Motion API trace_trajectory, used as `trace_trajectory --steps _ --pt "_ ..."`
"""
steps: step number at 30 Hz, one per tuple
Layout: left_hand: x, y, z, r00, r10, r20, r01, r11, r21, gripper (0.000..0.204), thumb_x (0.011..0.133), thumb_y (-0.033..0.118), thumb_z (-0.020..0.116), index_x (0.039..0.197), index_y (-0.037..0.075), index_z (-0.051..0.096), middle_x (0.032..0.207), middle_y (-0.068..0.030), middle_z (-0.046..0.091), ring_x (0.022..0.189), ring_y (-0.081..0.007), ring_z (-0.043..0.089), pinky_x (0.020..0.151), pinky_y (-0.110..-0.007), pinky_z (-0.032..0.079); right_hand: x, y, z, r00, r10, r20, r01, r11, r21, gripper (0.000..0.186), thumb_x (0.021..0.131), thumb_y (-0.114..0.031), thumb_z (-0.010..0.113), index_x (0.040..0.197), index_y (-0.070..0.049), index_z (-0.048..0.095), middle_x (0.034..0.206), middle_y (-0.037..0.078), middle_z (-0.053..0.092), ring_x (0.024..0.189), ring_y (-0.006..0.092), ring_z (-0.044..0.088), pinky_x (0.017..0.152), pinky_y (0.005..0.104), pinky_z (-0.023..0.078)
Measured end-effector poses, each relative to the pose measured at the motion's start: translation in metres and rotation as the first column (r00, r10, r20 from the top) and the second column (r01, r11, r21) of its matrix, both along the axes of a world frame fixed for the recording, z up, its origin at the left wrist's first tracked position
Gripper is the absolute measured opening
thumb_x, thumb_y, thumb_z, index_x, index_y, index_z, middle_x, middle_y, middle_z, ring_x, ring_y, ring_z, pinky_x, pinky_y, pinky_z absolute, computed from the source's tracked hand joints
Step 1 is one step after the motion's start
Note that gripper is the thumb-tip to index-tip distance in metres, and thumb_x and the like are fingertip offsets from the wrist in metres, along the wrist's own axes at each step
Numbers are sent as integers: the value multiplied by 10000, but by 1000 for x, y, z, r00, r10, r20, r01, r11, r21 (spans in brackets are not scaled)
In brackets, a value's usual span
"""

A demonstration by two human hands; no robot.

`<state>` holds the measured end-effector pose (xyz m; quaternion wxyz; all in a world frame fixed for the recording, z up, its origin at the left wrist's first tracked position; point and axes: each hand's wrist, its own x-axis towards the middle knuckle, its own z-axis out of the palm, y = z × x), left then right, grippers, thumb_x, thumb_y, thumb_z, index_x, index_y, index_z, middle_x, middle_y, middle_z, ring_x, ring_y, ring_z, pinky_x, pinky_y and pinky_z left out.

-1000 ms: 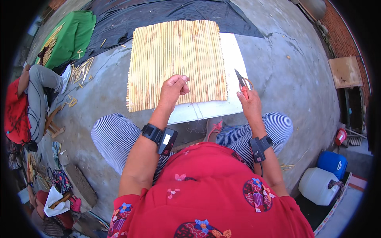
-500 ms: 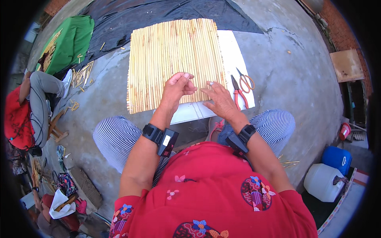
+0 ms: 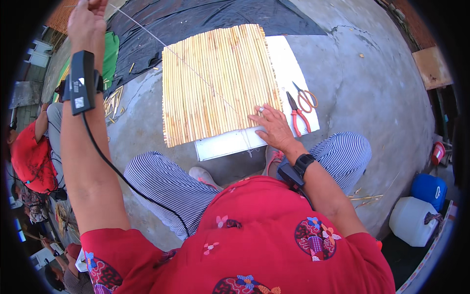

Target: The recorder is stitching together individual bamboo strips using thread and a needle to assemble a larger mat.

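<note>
At ten o'clock from the mat, my left hand (image 3: 88, 24) is raised near the picture's upper edge, its fingers closed on a thin thread (image 3: 167, 47) that slants across toward five o'clock. The mat of pale sticks (image 3: 215, 108) lies at my twelve o'clock on a white board (image 3: 220, 147), and my right hand (image 3: 274, 128) rests open, fingers spread, on its edge at half past four. Past that hand sit red-handled pliers (image 3: 294, 113) toward four o'clock and scissors (image 3: 302, 93) at three.
</note>
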<state>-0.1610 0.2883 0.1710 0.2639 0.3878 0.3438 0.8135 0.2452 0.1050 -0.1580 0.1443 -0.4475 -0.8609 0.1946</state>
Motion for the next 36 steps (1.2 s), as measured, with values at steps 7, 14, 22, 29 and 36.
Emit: trace_trajectory --steps 7,14,22,29,36 --pt "53 -46 -74 771 -301 -561 -24 867 -498 283 975 277 594 1057 16 665 778 -40 655 800 -145 677 743 -261 541 1 -1 -6 998 -2 -55 4 1000 21 575 791 -197 724 1332 -251 540 1454 49 433 1393 287 323 1128 468 239" --pt "144 -125 -263 671 -680 -294 -54 351 -935 228 945 222 570 960 14 661 657 -34 616 597 -117 630 541 -235 476 2 -2 -11 997 0 -79 4 999 43 582 790 -198 726 1338 -248 536 1453 59 431 1393 290 317 1131 465 232" --pt "192 -153 -288 154 -662 -733 -315 670 -672 263 813 227 709 965 49 587 1034 -153 584 884 -350 631 755 -455 522 2 -1 -13 994 -15 -105 18 999 30 600 778 -165 717 1344 -199 519 1458 53 432 1398 281 312 1141 454 217" --pt "213 -164 -321 151 -690 -708 -276 659 -700 234 819 258 712 794 42 625 818 -153 629 792 -340 629 701 -428 503 4 -1 -15 993 -26 -114 28 1000 11 577 773 -146 679 1330 -155 527 1458 55 448 1400 272 314 1140 443 222" --pt "210 -168 -321 800 -598 -41 232 372 -899 139 965 153 549 868 58 518 798 -76 648 671 -150 666 568 -277 516 4 -1 -15 991 -40 -128 40 999 0 587 770 -140 668 1340 -159 525 1463 46 450 1406 258 314 1145 436 215"
